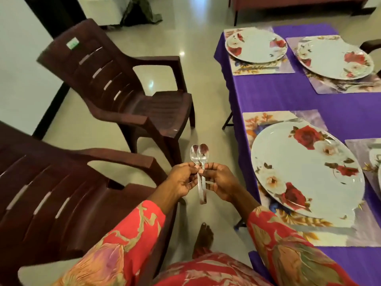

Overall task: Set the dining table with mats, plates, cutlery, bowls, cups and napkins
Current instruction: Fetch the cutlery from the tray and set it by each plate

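Two steel spoons (199, 154) stand upright side by side over the floor, bowls up. My left hand (182, 179) pinches the left spoon's handle; my right hand (218, 182) pinches the right one. To the right is the table under a purple cloth (288, 98). The near floral mat (266, 120) carries a white rose-patterned plate (305, 172), with a fork (288, 120) lying along its far edge. Two more plates (255, 45) (334, 57) sit on mats at the far end. Cutlery (358, 84) lies on the far right mat, beside its plate.
Two dark brown plastic armchairs stand on my left, one near (51, 199) and one farther (115, 85), leaving a strip of pale tiled floor (206, 100) between them and the table. My bare foot (204, 238) shows below. Another mat with a plate edge (371, 155) sits at far right.
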Available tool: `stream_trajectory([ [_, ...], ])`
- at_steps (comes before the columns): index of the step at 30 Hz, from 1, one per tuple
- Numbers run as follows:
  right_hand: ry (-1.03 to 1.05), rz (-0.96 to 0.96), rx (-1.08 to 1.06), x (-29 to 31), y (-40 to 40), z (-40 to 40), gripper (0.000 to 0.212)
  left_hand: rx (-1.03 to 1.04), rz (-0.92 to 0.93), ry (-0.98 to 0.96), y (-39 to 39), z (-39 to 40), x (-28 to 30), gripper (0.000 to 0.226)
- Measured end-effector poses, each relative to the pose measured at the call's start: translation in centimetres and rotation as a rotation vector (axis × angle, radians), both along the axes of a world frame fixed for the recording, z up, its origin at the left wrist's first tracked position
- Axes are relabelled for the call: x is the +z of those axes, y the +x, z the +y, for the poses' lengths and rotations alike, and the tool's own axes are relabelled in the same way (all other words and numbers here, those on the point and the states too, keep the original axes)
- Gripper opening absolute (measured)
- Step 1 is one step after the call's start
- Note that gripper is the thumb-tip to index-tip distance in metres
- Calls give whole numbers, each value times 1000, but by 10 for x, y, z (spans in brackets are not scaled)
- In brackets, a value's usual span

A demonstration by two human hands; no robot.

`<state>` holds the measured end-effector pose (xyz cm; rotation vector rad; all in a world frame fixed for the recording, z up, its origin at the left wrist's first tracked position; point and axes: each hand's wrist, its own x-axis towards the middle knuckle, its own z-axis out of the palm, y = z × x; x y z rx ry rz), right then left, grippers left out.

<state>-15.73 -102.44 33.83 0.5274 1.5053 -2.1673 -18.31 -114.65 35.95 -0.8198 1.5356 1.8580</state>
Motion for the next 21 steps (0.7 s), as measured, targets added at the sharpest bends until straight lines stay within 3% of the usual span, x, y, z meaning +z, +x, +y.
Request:
stream_trajectory([
  [8,31,3,-208,1,-70,66,7,-196,7,-18,-100,80,-2,20],
  [14,54,24,-412,6,-87,107,17,-364,13,-52,-142,141,1,25],
  [17,56,6,-535,6,-95,125,6,-464,26,-82,-162,171,1,29],
  [21,108,-48,-625,3,-106,149,9,-583,55,-124,-192,206,-11,32],
])
